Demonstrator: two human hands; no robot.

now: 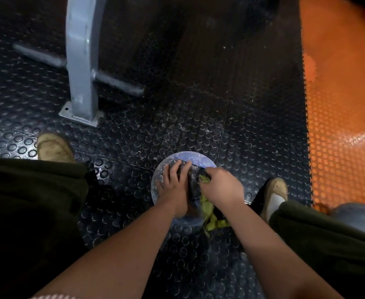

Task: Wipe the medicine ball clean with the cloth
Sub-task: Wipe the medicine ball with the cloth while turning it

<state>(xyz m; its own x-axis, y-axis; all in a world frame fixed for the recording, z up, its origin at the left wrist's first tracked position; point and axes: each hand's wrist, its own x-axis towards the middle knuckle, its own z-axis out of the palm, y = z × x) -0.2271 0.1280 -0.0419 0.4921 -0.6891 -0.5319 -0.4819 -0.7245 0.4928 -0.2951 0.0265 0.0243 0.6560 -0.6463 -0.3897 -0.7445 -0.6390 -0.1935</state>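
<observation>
A scuffed bluish medicine ball (195, 159) sits on the black studded floor between my feet. My left hand (174, 184) lies on its top left with fingers spread and straight, holding it steady. My right hand (221, 186) grips a bunched green cloth (209, 214) against the ball's right side; a bit of the cloth shows at my fingers and the rest hangs down below my wrist. Both hands cover most of the ball's near half.
A grey steel post (80, 61) with a crossbar (119, 83) is bolted to the floor at the left. Orange studded matting (339, 93) runs along the right. My shoes (54, 147) (275, 190) flank the ball. Another rounded grey object (354, 214) lies by my right leg.
</observation>
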